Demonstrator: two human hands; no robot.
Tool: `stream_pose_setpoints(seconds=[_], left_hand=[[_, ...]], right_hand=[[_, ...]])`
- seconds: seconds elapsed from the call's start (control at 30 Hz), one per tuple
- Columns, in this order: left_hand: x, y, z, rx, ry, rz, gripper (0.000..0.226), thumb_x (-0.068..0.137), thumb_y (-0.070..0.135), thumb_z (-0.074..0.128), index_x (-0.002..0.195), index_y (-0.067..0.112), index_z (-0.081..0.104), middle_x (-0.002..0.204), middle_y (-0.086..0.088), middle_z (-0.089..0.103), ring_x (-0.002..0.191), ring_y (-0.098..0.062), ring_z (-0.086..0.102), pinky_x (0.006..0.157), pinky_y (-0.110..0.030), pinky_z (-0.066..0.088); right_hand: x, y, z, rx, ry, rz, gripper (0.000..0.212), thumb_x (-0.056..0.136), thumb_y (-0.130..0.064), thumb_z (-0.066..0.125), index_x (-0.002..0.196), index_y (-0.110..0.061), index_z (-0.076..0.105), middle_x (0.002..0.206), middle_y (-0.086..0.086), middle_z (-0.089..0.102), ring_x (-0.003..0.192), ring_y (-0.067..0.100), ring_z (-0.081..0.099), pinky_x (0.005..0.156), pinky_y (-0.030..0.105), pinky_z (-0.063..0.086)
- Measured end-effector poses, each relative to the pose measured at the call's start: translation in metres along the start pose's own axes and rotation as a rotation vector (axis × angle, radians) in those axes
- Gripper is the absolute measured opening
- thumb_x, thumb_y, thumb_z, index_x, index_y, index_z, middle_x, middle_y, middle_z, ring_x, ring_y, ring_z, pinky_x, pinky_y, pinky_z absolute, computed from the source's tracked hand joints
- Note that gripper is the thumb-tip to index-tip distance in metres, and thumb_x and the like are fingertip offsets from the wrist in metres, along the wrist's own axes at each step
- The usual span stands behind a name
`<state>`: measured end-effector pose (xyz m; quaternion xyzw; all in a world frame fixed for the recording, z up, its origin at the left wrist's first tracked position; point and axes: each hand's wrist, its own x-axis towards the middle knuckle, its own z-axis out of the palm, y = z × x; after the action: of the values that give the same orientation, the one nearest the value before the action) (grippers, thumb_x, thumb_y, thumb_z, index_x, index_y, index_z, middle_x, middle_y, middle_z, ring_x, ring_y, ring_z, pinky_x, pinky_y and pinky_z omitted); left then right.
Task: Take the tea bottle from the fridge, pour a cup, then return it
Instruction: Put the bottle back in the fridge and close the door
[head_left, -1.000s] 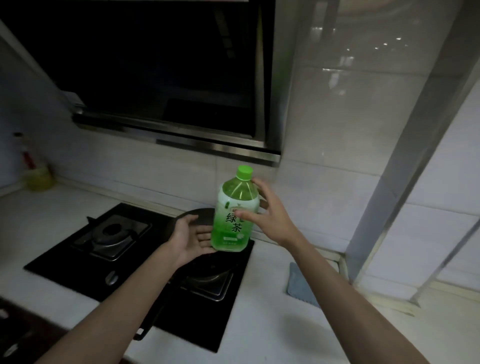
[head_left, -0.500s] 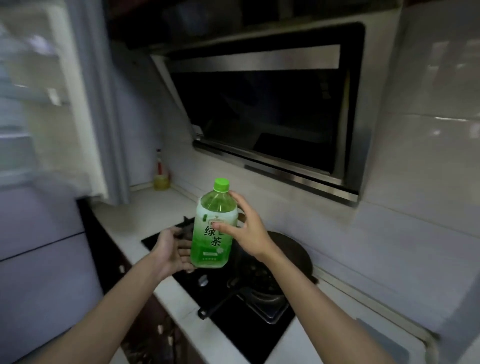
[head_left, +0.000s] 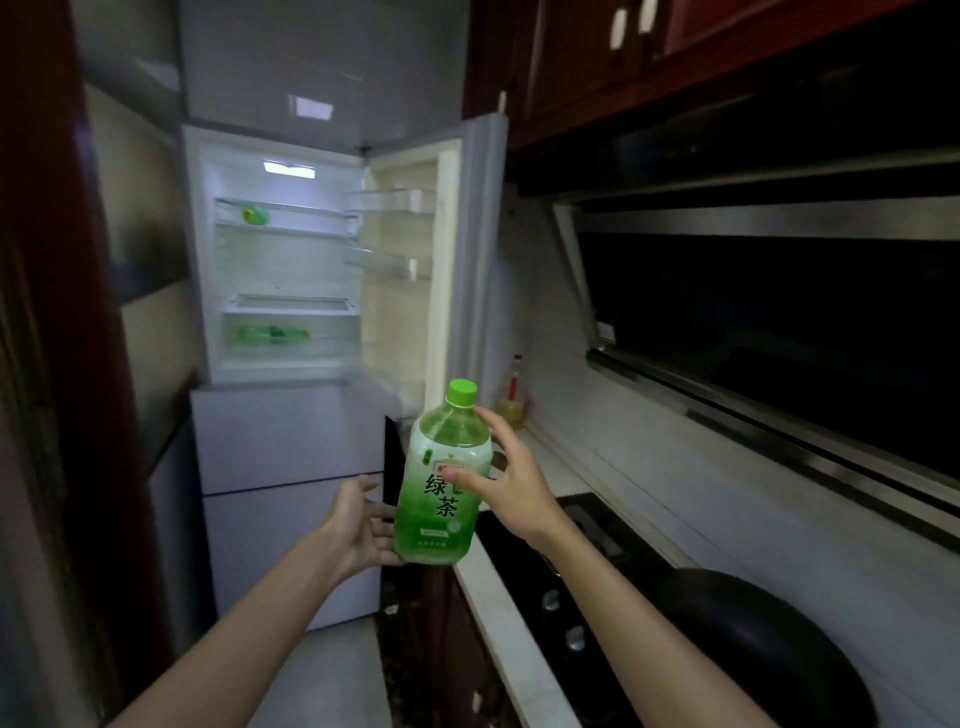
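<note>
I hold a green tea bottle (head_left: 441, 478) with a green cap upright in front of me. My right hand (head_left: 511, 483) grips its side around the label. Under its base my left hand (head_left: 363, 525) cups it with the palm up. Ahead stands the white fridge (head_left: 275, 431), lit inside, its upper door (head_left: 467, 249) swung open to the right. Another green bottle (head_left: 254, 214) lies on the top shelf and more green bottles (head_left: 272, 334) lie in the lower drawer. No cup is in view.
A white counter (head_left: 519, 613) runs along the right with a black gas hob (head_left: 561, 571) and a black pan (head_left: 769, 654). A range hood (head_left: 779, 312) hangs above. A small yellow bottle (head_left: 511, 408) stands in the counter's far corner. A dark wooden frame (head_left: 62, 312) borders the left.
The view has swung left from the hob to the open fridge. The bottle stays in both hands, carried along and held upright.
</note>
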<state>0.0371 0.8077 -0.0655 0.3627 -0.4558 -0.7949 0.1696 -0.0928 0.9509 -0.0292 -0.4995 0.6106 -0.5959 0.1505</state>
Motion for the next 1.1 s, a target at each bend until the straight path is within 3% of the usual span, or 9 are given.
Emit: stream_pose_setpoints(seconds=[0.1, 0.23, 0.4, 0.53, 0.67, 0.77, 0.93, 1.1], left_hand=[[0.007, 0.018, -0.027, -0.020, 0.031, 0.024, 0.063, 0.095, 0.034, 0.032, 0.133, -0.016, 0.038, 0.106, -0.033, 0.058, 0.090, -0.043, 0.059, 0.076, -0.051, 0.048], [0.021, 0.043, -0.061, -0.040, 0.053, 0.052, 0.063, 0.096, 0.034, 0.031, 0.134, -0.015, 0.037, 0.114, -0.035, 0.056, 0.094, -0.044, 0.059, 0.089, -0.053, 0.045], [0.045, 0.081, -0.099, -0.051, 0.074, 0.081, 0.064, 0.097, 0.035, 0.030, 0.136, -0.016, 0.035, 0.120, -0.035, 0.054, 0.104, -0.045, 0.056, 0.093, -0.054, 0.043], [0.064, 0.107, -0.122, -0.067, 0.076, 0.092, 0.064, 0.096, 0.035, 0.029, 0.135, -0.016, 0.036, 0.115, -0.034, 0.056, 0.098, -0.043, 0.058, 0.092, -0.053, 0.043], [0.083, 0.130, -0.146, -0.076, 0.087, 0.094, 0.065, 0.096, 0.036, 0.030, 0.138, -0.015, 0.035, 0.124, -0.034, 0.053, 0.107, -0.044, 0.055, 0.093, -0.054, 0.044], [0.095, 0.143, -0.162, -0.102, 0.100, 0.089, 0.067, 0.095, 0.036, 0.031, 0.140, -0.013, 0.033, 0.126, -0.033, 0.052, 0.107, -0.043, 0.055, 0.091, -0.053, 0.045], [0.121, 0.161, -0.193, -0.154, 0.129, 0.084, 0.067, 0.095, 0.036, 0.032, 0.139, -0.014, 0.033, 0.123, -0.034, 0.053, 0.105, -0.044, 0.056, 0.088, -0.054, 0.046], [0.146, 0.178, -0.210, -0.177, 0.176, 0.085, 0.064, 0.094, 0.033, 0.033, 0.138, -0.013, 0.035, 0.125, -0.035, 0.052, 0.110, -0.045, 0.056, 0.087, -0.054, 0.046]], right_hand=[[0.027, -0.002, 0.024, -0.002, -0.038, -0.022, 0.069, 0.079, -0.007, 0.079, 0.138, -0.023, 0.047, 0.115, -0.020, 0.063, 0.102, -0.012, 0.060, 0.078, 0.012, 0.050], [0.068, -0.002, 0.056, 0.002, -0.085, -0.043, 0.069, 0.080, -0.005, 0.078, 0.140, -0.019, 0.046, 0.117, -0.016, 0.062, 0.100, -0.012, 0.061, 0.075, 0.009, 0.050], [0.116, 0.000, 0.097, -0.008, -0.092, -0.069, 0.070, 0.079, -0.012, 0.080, 0.140, -0.025, 0.047, 0.116, -0.018, 0.064, 0.102, -0.003, 0.063, 0.074, 0.014, 0.052], [0.151, 0.001, 0.119, 0.006, -0.098, -0.081, 0.070, 0.079, -0.014, 0.080, 0.140, -0.027, 0.047, 0.113, -0.023, 0.064, 0.104, -0.002, 0.062, 0.075, 0.015, 0.053], [0.187, 0.002, 0.146, -0.008, -0.119, -0.095, 0.073, 0.078, -0.019, 0.082, 0.141, -0.027, 0.046, 0.122, -0.018, 0.062, 0.110, 0.006, 0.063, 0.085, 0.022, 0.055], [0.209, 0.006, 0.168, 0.010, -0.141, -0.104, 0.070, 0.080, -0.016, 0.080, 0.139, -0.027, 0.046, 0.120, -0.018, 0.062, 0.107, 0.002, 0.064, 0.086, 0.021, 0.055], [0.246, 0.021, 0.197, 0.011, -0.163, -0.116, 0.070, 0.078, -0.022, 0.082, 0.137, -0.034, 0.047, 0.124, -0.015, 0.062, 0.112, 0.010, 0.063, 0.096, 0.037, 0.054], [0.287, 0.041, 0.214, 0.008, -0.181, -0.136, 0.067, 0.077, -0.021, 0.083, 0.131, -0.037, 0.048, 0.121, -0.015, 0.061, 0.112, 0.013, 0.060, 0.095, 0.036, 0.054]])
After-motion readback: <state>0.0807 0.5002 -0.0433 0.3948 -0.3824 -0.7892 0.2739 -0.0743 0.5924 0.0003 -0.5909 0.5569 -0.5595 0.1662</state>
